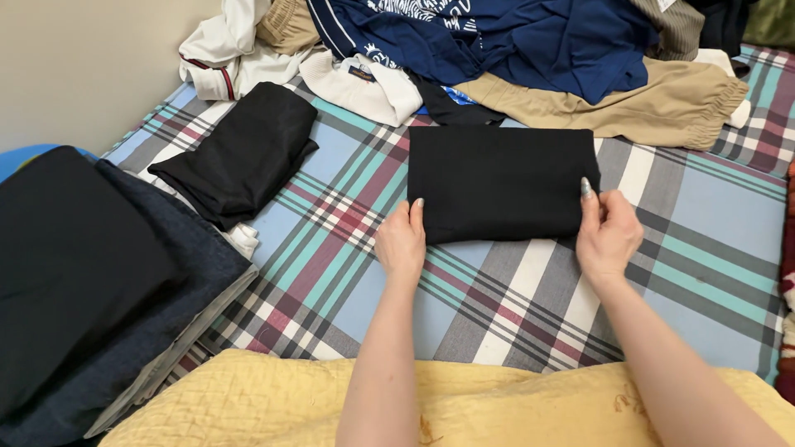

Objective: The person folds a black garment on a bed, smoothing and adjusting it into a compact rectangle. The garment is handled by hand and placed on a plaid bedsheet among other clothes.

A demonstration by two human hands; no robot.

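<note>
A black garment point(501, 182), folded into a flat rectangle, lies on the plaid bedsheet point(704, 248). My left hand point(402, 242) grips its near left corner. At the near right corner, my right hand point(607, 234) pinches the fabric with the thumb on top. Both arms reach in from the bottom of the view over a yellow quilted blanket point(273, 401).
A second folded black garment point(244, 153) lies to the left. A stack of folded dark clothes point(91, 273) sits at the near left. Unfolded clothes are heaped at the back: a navy shirt point(538, 41), tan trousers point(646, 103), white items point(248, 50). A wall stands at the left.
</note>
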